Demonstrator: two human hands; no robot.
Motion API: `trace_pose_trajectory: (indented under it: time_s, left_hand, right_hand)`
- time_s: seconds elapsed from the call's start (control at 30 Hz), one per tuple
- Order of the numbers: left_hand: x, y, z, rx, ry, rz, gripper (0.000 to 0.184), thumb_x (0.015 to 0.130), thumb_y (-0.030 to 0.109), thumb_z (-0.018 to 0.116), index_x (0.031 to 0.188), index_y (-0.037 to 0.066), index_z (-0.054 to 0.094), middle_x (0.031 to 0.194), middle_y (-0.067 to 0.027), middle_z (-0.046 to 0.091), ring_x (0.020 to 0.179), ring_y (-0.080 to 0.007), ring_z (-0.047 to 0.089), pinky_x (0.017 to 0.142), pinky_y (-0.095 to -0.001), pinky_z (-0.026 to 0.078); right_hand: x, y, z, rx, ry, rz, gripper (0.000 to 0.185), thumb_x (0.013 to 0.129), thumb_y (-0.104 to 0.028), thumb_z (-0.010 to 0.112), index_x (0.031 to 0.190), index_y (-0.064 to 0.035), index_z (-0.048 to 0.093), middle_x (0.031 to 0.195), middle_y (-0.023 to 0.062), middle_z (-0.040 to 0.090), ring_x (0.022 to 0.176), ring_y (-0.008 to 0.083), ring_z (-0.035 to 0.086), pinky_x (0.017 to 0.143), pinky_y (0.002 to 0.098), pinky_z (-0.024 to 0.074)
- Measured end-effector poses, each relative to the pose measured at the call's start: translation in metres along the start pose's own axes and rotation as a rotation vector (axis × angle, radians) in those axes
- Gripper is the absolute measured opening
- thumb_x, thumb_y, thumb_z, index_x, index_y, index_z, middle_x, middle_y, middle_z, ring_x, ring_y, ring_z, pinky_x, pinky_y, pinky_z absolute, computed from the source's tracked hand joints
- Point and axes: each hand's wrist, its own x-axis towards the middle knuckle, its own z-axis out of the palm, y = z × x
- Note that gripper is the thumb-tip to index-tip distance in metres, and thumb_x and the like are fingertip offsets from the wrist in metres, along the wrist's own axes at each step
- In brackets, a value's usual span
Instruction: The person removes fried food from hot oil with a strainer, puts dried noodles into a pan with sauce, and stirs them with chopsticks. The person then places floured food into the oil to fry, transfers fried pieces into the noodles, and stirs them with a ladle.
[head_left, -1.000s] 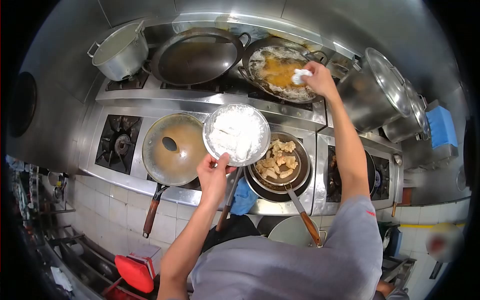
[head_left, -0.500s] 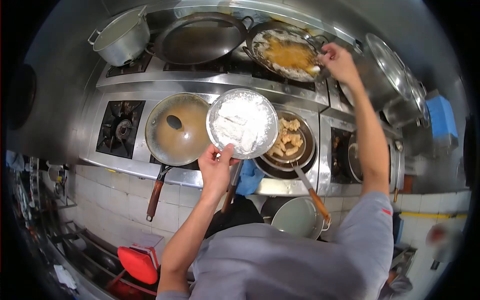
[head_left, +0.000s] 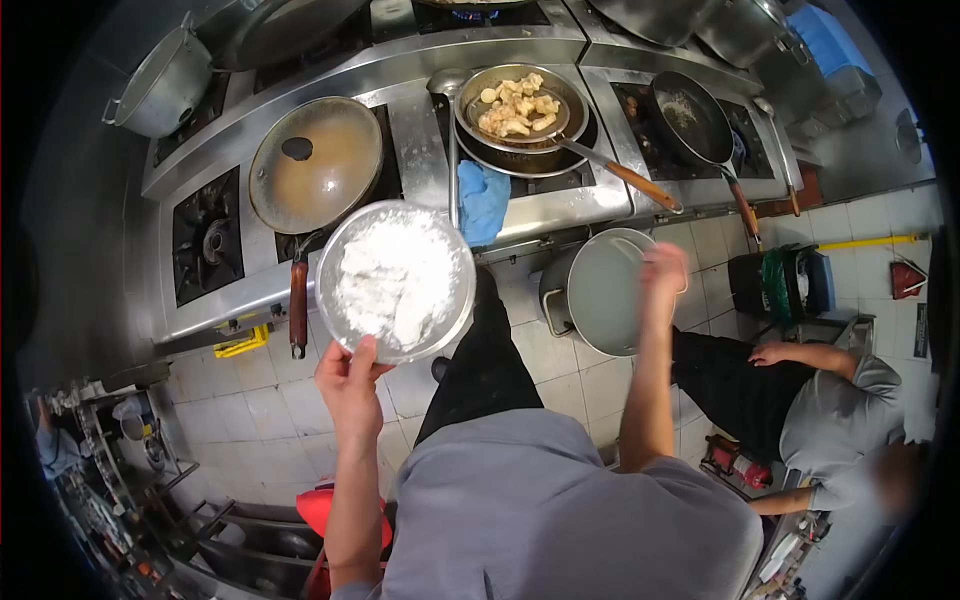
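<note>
My left hand (head_left: 350, 390) grips the near rim of a metal bowl (head_left: 466, 275), thumb inside the edge. White flour (head_left: 400, 265) fills the bowl, with coated pieces lying in it. Over the right rim of a large metal pot (head_left: 556, 290) is my right hand (head_left: 664, 275), its fingers smeared by motion. Cloudy liquid (head_left: 605, 295) stands in that pot. Beyond it, a wood-handled strainer (head_left: 578, 108) rests over a pan on the stove and carries fried pieces (head_left: 520, 105).
A lidded pan (head_left: 325, 190) sits on the left of the stove, its handle over the front edge. A blue cloth (head_left: 483, 205) hangs at the edge. On the right are a black wok (head_left: 690, 120) and a person (head_left: 830, 415) close by.
My right hand has come back from the rear wok down to the floor pot. The flour bowl has moved left and nearer in the view, which now shows more floor and another person.
</note>
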Motion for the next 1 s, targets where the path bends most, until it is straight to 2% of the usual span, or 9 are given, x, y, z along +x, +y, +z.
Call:
trace_pose_trajectory:
  time_s: [0.03,0.07,0.2,0.27,0.43,0.5,0.6,0.73,1.0]
  left_hand:
    - [-0.009,-0.004,-0.01,0.002,0.0,0.009,0.017,0.09,0.014,0.063,0.099,-0.001,0.063,0.087,-0.0057,0.065,0.073,-0.0105,0.063,0.065,-0.0256,0.055]
    - [-0.016,-0.01,-0.019,-0.004,0.017,-0.007,0.017,0.09,0.013,0.063,0.099,-0.001,0.063,0.086,-0.0056,0.065,0.073,-0.0104,0.063,0.064,-0.0252,0.055]
    - [-0.034,-0.02,-0.038,0.01,0.066,-0.024,0.015,0.09,0.012,0.062,0.098,0.0,0.062,0.085,-0.005,0.065,0.071,-0.01,0.064,0.062,-0.0244,0.055]
    - [-0.043,-0.026,-0.046,0.025,0.08,-0.035,0.014,0.09,0.012,0.062,0.098,0.0,0.062,0.084,-0.0048,0.065,0.07,-0.0099,0.064,0.062,-0.0245,0.055]
    - [-0.061,-0.038,-0.066,0.021,0.106,-0.038,0.014,0.09,0.012,0.062,0.098,0.0,0.063,0.084,-0.0049,0.065,0.069,-0.0096,0.063,0.062,-0.0244,0.056]
    - [-0.067,-0.04,-0.067,0.019,0.131,-0.044,0.014,0.09,0.011,0.062,0.097,0.0,0.063,0.084,-0.0049,0.065,0.069,-0.0095,0.063,0.061,-0.0243,0.055]
    - [-0.071,-0.044,-0.072,0.022,0.154,-0.05,0.013,0.09,0.011,0.061,0.097,-0.001,0.063,0.084,-0.005,0.065,0.07,-0.0092,0.063,0.061,-0.0239,0.055]
    - [-0.072,-0.05,-0.08,0.038,0.121,-0.072,0.011,0.092,0.011,0.059,0.095,0.001,0.062,0.087,-0.0062,0.067,0.072,-0.0101,0.065,0.065,-0.0248,0.056]
    - [-0.071,-0.046,-0.074,0.043,0.072,-0.079,0.013,0.091,0.011,0.061,0.098,0.0,0.064,0.089,-0.0058,0.066,0.075,-0.0104,0.064,0.063,-0.0245,0.056]
  right_hand:
    - [-0.013,0.042,0.014,-0.062,-0.142,0.033,0.006,0.089,-0.015,0.062,0.09,-0.0144,0.056,0.081,-0.0016,0.06,0.054,0.0047,0.049,0.041,0.0206,0.0365]
    - [-0.009,0.109,0.021,-0.124,-0.295,0.023,0.019,0.083,-0.01,0.068,0.095,-0.0152,0.054,0.085,0.0,0.059,0.059,0.007,0.053,0.043,0.0237,0.0407]
    - [0.003,0.183,0.079,-0.455,-0.414,0.307,0.034,0.075,-0.014,0.073,0.102,-0.0086,0.051,0.085,0.0054,0.058,0.067,0.0152,0.058,0.047,0.0291,0.0468]
    - [0.02,0.227,0.093,-0.645,-0.481,0.275,0.041,0.067,-0.023,0.077,0.097,-0.0038,0.057,0.106,0.0185,0.058,0.091,0.0321,0.062,0.079,0.039,0.051]
    - [0.007,0.218,0.114,-0.704,-0.536,0.185,0.031,0.067,-0.02,0.072,0.089,-0.0023,0.06,0.108,0.0208,0.057,0.103,0.0354,0.057,0.091,0.0399,0.0459]
    - [-0.001,0.205,0.119,-0.766,-0.43,0.067,0.026,0.068,-0.018,0.069,0.088,-0.0037,0.06,0.109,0.0194,0.056,0.108,0.0355,0.054,0.095,0.0397,0.0436]
    - [0.01,0.222,0.119,-0.834,-0.539,0.099,0.025,0.069,-0.016,0.066,0.09,-0.0045,0.059,0.113,0.0185,0.054,0.109,0.0349,0.053,0.096,0.0394,0.043]
    - [-0.002,0.215,0.113,-0.854,-0.454,-0.054,0.028,0.067,-0.017,0.071,0.086,-0.0002,0.059,0.11,0.0218,0.057,0.095,0.0361,0.06,0.087,0.041,0.0481]
    - [-0.033,0.194,0.107,-1.022,-0.63,-0.098,0.03,0.072,-0.015,0.067,0.096,-0.0041,0.054,0.142,0.0263,0.036,0.111,0.0411,0.055,0.092,0.0443,0.0468]
